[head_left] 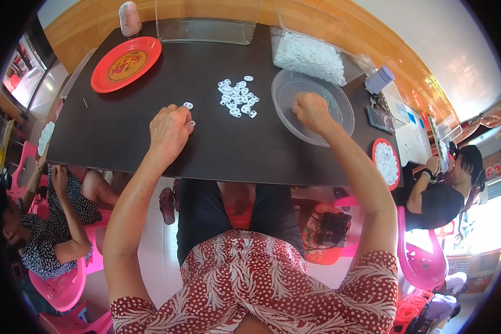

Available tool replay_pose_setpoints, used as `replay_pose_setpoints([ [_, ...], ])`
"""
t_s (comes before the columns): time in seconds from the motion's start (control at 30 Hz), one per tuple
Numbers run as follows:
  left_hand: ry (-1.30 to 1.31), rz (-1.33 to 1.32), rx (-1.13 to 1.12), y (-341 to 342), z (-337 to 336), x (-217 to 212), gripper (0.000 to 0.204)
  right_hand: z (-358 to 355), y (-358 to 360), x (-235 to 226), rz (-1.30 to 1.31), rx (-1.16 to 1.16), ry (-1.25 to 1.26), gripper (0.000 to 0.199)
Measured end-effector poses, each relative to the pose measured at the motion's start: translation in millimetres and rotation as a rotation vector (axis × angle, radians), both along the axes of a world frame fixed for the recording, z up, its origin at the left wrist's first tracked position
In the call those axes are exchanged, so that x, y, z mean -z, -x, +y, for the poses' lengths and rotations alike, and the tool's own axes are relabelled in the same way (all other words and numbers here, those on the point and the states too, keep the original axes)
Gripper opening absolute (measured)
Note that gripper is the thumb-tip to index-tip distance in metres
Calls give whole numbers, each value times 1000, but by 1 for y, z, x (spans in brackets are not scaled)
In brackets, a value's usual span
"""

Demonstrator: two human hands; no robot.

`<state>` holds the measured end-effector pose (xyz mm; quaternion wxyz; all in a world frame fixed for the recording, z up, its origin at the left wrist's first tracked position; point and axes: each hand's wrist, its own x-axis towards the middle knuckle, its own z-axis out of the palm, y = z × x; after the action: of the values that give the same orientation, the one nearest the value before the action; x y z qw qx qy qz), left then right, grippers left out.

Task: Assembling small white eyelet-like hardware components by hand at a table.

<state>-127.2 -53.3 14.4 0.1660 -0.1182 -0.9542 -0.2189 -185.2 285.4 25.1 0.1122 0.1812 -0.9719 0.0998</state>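
Observation:
My left hand (170, 132) is over the dark table with its fingers curled closed. A small white plastic piece (191, 123) shows at its thumb side, seemingly pinched there. Another white piece with two holes (188, 105) lies at its knuckles. My right hand (313, 113) is closed above a round clear plastic tub (286, 92); whatever its fingers hold is hidden. Small greyish bits (332, 103) show inside the tub, too small to name. Between my hands, farther back, lies a loose pile of white two-holed pieces (238, 98).
A red plate (103, 75) and a pink bottle (130, 19) stand far left. Behind the tub, a clear box holds many white pieces (309, 55). To the right are a lilac-lidded container (379, 79), a phone (380, 119) and a red-rimmed dish (398, 167). People sit on both sides.

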Motion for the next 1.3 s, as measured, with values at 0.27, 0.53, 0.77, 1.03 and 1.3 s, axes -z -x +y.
replay_pose_setpoints([
  [0.27,-81,-156,14,9,1,-7,17,0,0,5,196,-132,-209,14],
  [0.53,-111,80,58,-2,-2,8,14,0,-1,-7,-114,-82,-211,16],
  [0.77,-974,-353,62,-30,18,2,7,5,-16,-4,4,-2,22,12],
  [1.03,-950,-130,78,-37,36,16,7,9,-32,-6,-28,-16,320,11],
  [1.3,46,135,37,-6,30,0,14,11,-38,-2,-53,56,422,10],
])
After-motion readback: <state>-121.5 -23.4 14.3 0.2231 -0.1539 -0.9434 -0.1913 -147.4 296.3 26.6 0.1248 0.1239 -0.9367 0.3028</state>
